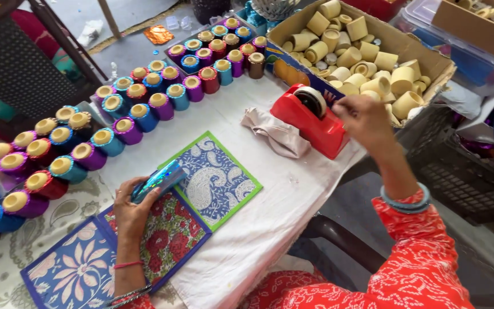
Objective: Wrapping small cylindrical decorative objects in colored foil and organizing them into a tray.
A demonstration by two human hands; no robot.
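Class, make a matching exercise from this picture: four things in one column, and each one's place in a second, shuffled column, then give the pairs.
Things:
1. shiny blue spool
2. red tape dispenser
3. plain cream spools
4. crumpled cloth

Places:
a. in the cardboard box
b. in the left hand
c. under the right hand
d. just left of the dispenser

Pairs: 1-b, 2-c, 3-a, 4-d

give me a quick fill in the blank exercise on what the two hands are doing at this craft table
1. The left hand holds a shiny blue foil-wrapped ____.
2. The right hand reaches to the ____ plastic tape dispenser.
3. The plain cream spools lie in an open ____ box.
4. Under the left hand lie three patterned square ____.

Missing words: spool; red; cardboard; cards
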